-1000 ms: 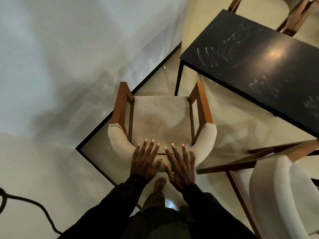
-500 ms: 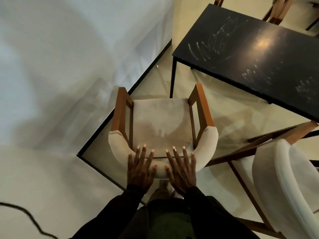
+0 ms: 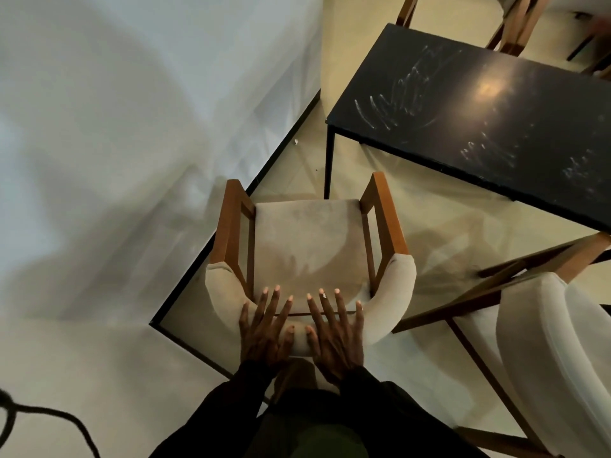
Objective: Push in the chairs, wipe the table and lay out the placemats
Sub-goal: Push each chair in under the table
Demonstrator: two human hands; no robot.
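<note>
Both my hands lie flat with fingers spread on the chair (image 3: pixel 307 246) backrest, left hand (image 3: pixel 264 332) beside right hand (image 3: pixel 335 335), gripping nothing; black bench (image 3: pixel 496 127) at two o'clock.

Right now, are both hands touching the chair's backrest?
Touching. The head view shows the left hand and right hand lying flat on the chair's padded backrest, fingers spread over its top edge.
</note>
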